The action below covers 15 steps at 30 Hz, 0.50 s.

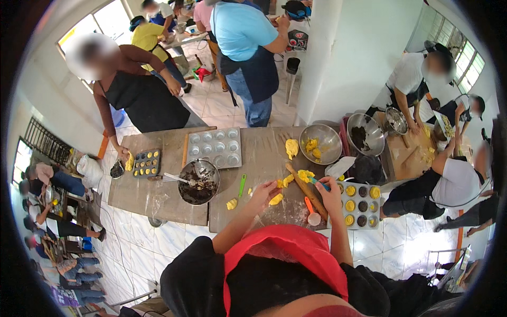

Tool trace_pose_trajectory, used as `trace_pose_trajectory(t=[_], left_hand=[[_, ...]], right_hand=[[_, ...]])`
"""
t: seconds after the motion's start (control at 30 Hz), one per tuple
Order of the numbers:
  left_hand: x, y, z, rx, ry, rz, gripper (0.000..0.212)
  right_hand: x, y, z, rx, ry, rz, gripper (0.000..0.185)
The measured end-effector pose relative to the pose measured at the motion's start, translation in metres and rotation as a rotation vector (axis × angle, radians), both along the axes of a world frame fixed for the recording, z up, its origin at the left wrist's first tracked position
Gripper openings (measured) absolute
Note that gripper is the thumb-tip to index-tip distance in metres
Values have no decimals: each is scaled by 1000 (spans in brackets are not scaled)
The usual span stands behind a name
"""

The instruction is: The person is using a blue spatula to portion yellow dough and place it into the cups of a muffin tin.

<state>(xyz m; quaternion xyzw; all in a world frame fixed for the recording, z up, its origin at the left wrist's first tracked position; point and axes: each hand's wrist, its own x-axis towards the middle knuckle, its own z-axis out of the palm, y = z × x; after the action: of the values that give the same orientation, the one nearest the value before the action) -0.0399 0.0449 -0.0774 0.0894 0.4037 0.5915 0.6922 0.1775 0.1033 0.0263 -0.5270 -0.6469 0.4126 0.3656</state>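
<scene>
My left hand pinches a small lump of yellow dough between its fingertips. In my right hand is a tool with a blue handle; its tip is against yellow dough, and its exact kind is hard to make out. A wooden rolling pin lies slantwise between my hands. Beside it rests an orange-handled measuring scoop. More yellow dough lies near my left hand. Just right of my right hand sits a muffin tin, its cups holding yellow dough and dark filling.
A metal bowl of dark filling, an empty muffin tin and a green spoon stand to the left. A steel bowl with yellow dough is beyond the pin. Across the table, a person in a black apron handles dough by a small filled tin.
</scene>
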Motion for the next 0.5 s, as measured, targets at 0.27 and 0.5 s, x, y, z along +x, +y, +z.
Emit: trace_pose_trajectory(t=[0.27,0.5], left_hand=[[-9,4,-14,5,16,-88,28],[11,7,-20,-28,68,-242,27]], right_hand=[[19,-26,-18,-10,-16,-202,14],[30,-63,-27,-31,-42,-319,17]])
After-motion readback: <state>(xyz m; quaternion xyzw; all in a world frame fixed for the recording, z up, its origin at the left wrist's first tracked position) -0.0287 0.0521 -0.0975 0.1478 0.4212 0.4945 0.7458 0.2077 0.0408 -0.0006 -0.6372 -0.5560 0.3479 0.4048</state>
